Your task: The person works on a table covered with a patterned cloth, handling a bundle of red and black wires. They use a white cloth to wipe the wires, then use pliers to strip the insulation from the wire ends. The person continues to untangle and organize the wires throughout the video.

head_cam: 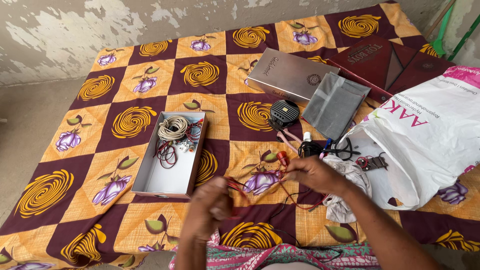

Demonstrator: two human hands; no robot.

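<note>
My left hand [210,207] is closed around a bundle of thin red wire [235,186] low in the middle of the view. My right hand [312,174] pinches the same red wire a little to the right, and the strand runs between the two hands. A red-tipped probe [282,157] lies just above my right hand. An open grey box [172,155] to the left holds a coil of cream cord [173,127] and more red and black leads.
A patterned maroon and orange cloth [125,90] covers the surface. Behind lie a silver box lid [292,75], a grey pouch [334,104], a round black device [284,114], pink pliers [287,137], a maroon box [385,60] and a white plastic bag [425,135].
</note>
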